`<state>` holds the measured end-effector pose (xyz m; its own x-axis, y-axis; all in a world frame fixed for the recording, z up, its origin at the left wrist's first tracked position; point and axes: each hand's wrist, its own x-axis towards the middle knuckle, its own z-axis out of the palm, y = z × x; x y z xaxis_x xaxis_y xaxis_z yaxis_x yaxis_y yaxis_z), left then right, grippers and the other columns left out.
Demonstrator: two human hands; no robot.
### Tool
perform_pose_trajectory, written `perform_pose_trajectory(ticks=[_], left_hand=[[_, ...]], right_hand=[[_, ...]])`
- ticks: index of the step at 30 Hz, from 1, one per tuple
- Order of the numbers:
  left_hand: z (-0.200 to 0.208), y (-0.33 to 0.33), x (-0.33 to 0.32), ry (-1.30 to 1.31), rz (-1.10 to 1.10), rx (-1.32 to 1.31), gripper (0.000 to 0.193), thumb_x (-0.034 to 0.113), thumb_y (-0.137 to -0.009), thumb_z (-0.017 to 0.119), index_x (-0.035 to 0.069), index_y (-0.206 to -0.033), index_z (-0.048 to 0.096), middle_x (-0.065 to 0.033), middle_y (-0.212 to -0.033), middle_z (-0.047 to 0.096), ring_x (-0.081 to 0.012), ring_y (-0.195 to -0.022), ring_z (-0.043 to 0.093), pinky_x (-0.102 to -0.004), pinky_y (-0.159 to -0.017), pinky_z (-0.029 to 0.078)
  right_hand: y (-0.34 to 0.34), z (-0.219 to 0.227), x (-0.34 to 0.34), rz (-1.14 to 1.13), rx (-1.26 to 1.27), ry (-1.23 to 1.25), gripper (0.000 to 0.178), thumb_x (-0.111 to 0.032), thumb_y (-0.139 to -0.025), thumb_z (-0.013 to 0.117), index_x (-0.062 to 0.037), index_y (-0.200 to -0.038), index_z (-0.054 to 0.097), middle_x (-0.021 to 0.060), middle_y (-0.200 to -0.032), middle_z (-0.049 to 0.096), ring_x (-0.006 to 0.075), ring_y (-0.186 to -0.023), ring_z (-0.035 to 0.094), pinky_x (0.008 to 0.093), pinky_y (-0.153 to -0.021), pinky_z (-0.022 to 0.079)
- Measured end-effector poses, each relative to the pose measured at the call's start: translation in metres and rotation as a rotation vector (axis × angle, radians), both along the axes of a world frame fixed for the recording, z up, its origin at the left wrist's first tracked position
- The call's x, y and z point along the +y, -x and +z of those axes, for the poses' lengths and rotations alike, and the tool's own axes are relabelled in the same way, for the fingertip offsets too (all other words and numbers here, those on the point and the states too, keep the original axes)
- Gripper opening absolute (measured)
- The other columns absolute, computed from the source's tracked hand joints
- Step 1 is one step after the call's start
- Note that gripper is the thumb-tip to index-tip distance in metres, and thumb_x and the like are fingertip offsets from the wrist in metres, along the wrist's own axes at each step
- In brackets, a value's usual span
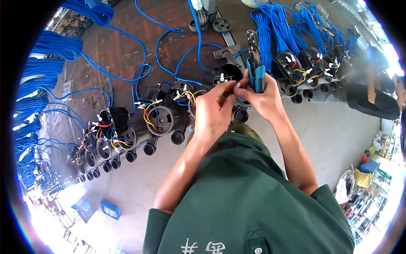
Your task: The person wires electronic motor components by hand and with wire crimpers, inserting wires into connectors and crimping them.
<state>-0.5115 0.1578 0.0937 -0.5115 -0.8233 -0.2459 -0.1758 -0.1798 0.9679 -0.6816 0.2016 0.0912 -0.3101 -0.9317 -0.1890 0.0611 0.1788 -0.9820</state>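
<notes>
In my right hand (266,99) is a pair of crimping pliers (256,76) with blue handles, its dark metal jaws pointing up and away from me. My left hand (213,112) is closed in a pinch, its fingertips meeting the right thumb around a small white wire connector (237,85). Any wire in the pinch is hidden by the fingers. Just beyond my hands stands an open black motor housing (227,71) with a white-capped wire end (222,77) in it. To the left sits another round housing (160,120) with red, yellow and blue wires.
Several more wired housings (112,120) line the bench edge, left and right. Coils of blue cable (59,45) lie at the left, and more blue coils (281,31) at the back right. Another person (372,99) is at the far right. A blue box (110,209) rests on the floor.
</notes>
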Motion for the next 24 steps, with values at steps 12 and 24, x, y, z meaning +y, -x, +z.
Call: perform_pose_trajectory(ticks=[12, 24], left_hand=[[-0.023, 0.010, -0.005, 0.107, 0.141, 0.016, 0.021, 0.000, -0.096, 0.073, -0.004, -0.116, 0.076, -0.0099, -0.095, 0.078, -0.0108, -0.081, 0.071, -0.0269, -0.073, 0.055], [-0.023, 0.011, -0.002, 0.252, 0.115, 0.024, 0.015, -0.010, -0.092, 0.064, -0.004, -0.101, 0.075, 0.0064, -0.072, 0.057, -0.0008, -0.063, 0.045, -0.0211, -0.054, 0.033]], right_hand=[[0.015, 0.023, 0.044, 0.140, 0.622, 0.063, 0.065, -0.006, -0.076, 0.077, 0.0018, -0.138, 0.057, 0.0192, -0.110, 0.066, 0.0380, -0.109, 0.065, 0.0415, -0.093, 0.052], [0.003, 0.011, 0.036, 0.168, 1.085, -0.039, 0.069, -0.008, -0.072, 0.082, -0.0051, -0.136, 0.059, 0.0163, -0.112, 0.065, 0.0372, -0.105, 0.066, 0.0464, -0.091, 0.053]])
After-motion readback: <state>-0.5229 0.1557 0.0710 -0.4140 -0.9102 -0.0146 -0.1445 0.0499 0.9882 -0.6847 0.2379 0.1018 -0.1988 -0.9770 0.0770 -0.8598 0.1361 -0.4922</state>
